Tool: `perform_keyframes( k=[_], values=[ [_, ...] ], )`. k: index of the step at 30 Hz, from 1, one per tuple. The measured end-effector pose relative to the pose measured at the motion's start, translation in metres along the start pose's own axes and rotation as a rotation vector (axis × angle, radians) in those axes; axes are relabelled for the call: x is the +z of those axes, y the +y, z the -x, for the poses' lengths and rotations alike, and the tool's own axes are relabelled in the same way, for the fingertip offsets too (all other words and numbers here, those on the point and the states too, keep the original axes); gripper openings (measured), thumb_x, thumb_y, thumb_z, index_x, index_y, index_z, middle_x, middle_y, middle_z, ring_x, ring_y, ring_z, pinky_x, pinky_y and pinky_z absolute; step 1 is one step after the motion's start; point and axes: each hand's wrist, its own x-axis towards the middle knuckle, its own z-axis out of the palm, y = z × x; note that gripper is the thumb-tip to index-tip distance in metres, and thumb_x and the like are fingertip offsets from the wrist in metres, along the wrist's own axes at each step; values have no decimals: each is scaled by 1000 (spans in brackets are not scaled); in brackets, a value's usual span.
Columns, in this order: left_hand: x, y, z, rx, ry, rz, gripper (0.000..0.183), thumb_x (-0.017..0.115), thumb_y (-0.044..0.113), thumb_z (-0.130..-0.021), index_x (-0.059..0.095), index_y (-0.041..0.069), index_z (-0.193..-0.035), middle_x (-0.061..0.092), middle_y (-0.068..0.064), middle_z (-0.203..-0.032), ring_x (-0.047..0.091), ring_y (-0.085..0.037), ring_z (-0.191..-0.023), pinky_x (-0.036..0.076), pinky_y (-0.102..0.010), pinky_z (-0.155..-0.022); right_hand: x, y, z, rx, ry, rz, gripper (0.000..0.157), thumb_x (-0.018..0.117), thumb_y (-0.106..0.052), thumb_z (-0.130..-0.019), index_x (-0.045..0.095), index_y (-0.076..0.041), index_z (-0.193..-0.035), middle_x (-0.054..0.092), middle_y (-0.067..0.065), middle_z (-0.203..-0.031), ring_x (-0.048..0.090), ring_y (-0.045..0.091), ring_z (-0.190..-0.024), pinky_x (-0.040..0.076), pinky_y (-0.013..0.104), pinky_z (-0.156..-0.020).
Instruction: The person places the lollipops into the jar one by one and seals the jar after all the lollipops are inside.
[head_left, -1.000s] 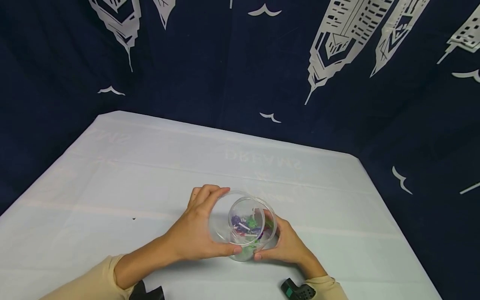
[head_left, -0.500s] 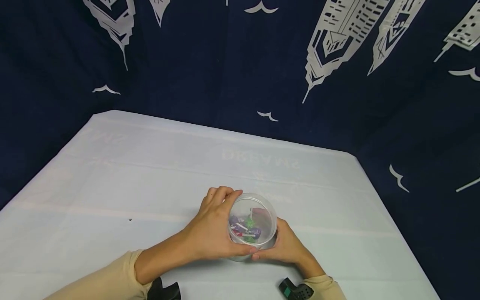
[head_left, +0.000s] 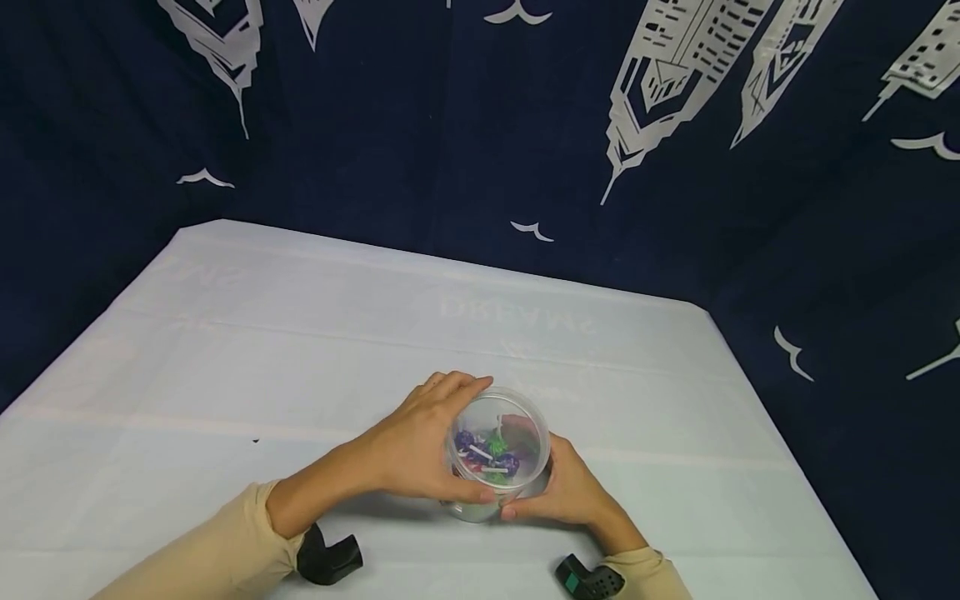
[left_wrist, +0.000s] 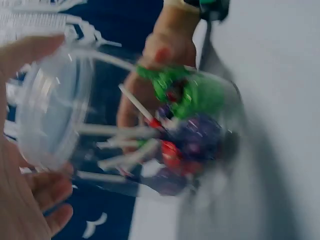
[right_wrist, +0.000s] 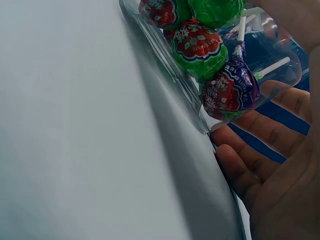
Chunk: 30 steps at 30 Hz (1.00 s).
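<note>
A clear plastic jar [head_left: 474,509] stands upright on the white-covered table, holding several lollipops [right_wrist: 200,47] in green and purple wrappers with white sticks. Its round clear lid [left_wrist: 42,112] sits over the mouth. My left hand [head_left: 420,450] grips the lid from the left, thumb at the near side and fingers around the far rim. On the other side, my right hand [head_left: 570,492] holds the jar body low down, thumb toward the front. In the right wrist view its fingers [right_wrist: 270,132] curve around the jar close to the table.
White cloth covers the table [head_left: 300,350], and a small dark speck [head_left: 256,440] lies on it at left. A dark blue curtain [head_left: 420,125] with white city prints hangs behind. Black wrist devices [head_left: 330,558] sit at both cuffs.
My left hand has brought the lid rightward, from partly offset beside the mouth to squarely over the jar. The jar has shifted slightly left in the view; my right hand keeps its hold.
</note>
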Motion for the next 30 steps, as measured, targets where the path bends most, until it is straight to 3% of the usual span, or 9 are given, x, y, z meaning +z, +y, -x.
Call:
perform_keyframes(
  k=[5, 9, 14, 20, 24, 27, 30],
  values=[
    [16, -15, 5, 18, 47, 268, 119, 91, 43, -65, 17, 16, -154, 48, -2, -143, 49, -19, -125, 41, -50, -105, 1, 0, 0, 1, -8, 1, 94, 95, -15, -63, 46, -2, -142, 62, 11, -129, 59, 26, -118, 46, 36, -103],
    [26, -23, 7, 48, 97, 451, 107, 92, 31, -67, 24, 14, -147, 51, 0, -138, 53, -19, -121, 45, -47, -102, 1, -1, 0, 27, 2, 7, 93, 95, -16, -63, 47, -3, -141, 63, 8, -129, 59, 24, -118, 46, 36, -103],
    [29, -33, 7, 132, 76, 587, 95, 84, 25, -75, 29, 11, -151, 52, -2, -139, 51, -25, -124, 38, -58, -105, 0, -1, 0, 7, -1, 21, 94, 95, -17, -63, 47, -4, -142, 63, 8, -129, 60, 25, -118, 46, 36, -103],
    [33, -38, 5, 150, 85, 585, 98, 86, 38, -76, 26, 12, -149, 52, -3, -140, 49, -22, -128, 35, -55, -109, -1, -1, 0, 25, 1, 12, 93, 95, -16, -62, 48, -4, -141, 63, 5, -128, 59, 24, -118, 45, 35, -104],
    [31, -43, 6, 166, 75, 604, 87, 81, 41, -81, 33, 13, -149, 53, -3, -139, 48, -24, -128, 38, -55, -107, 0, -1, -1, 7, -8, -5, 94, 95, -13, -62, 46, -1, -142, 63, 9, -130, 59, 26, -119, 44, 36, -105],
    [30, -45, 5, 195, 72, 620, 92, 78, 47, -83, 29, 9, -151, 52, -6, -140, 47, -27, -129, 40, -55, -106, -1, 0, 0, -4, -9, -1, 95, 95, -14, -62, 46, -2, -143, 62, 10, -130, 58, 26, -120, 44, 35, -105],
    [32, -44, 5, 177, 90, 612, 100, 79, 57, -77, 29, 7, -147, 53, -7, -140, 49, -26, -129, 41, -52, -107, -1, 0, 1, -5, -7, 10, 95, 95, -15, -62, 46, -2, -143, 63, 10, -130, 58, 25, -120, 44, 35, -105]
  ],
)
